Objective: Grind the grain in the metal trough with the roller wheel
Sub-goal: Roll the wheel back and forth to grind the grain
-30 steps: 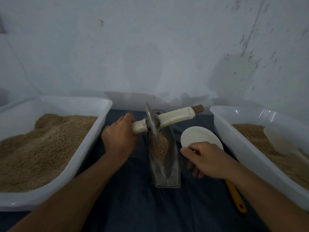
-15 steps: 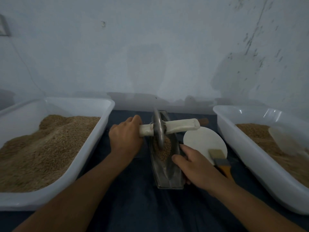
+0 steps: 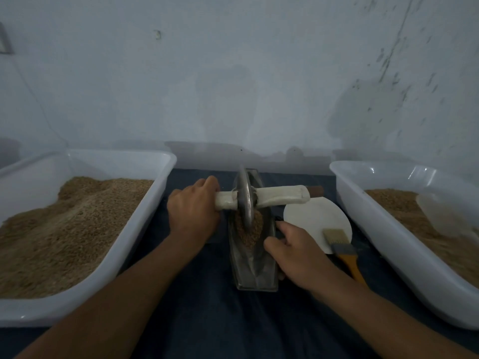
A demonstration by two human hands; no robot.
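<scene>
A narrow metal trough (image 3: 255, 270) lies lengthwise on the dark cloth in the middle, with brown grain (image 3: 248, 229) heaped in its far half. The metal roller wheel (image 3: 245, 200) stands upright in the grain on a white-wrapped axle handle (image 3: 280, 196). My left hand (image 3: 193, 212) grips the left end of that handle. My right hand (image 3: 295, 252) holds the trough's right rim, fingers curled over its edge. The right end of the handle sticks out free.
A white tub of grain (image 3: 77, 224) stands at the left and another white tub (image 3: 404, 239) with a clear scoop (image 3: 440, 213) at the right. A white round plate (image 3: 313, 218) and an orange-handled brush (image 3: 342, 252) lie right of the trough. A wall is close behind.
The wheel has tipped upright and come down into the grain. My right hand left the plate and brush and took hold of the trough's right rim.
</scene>
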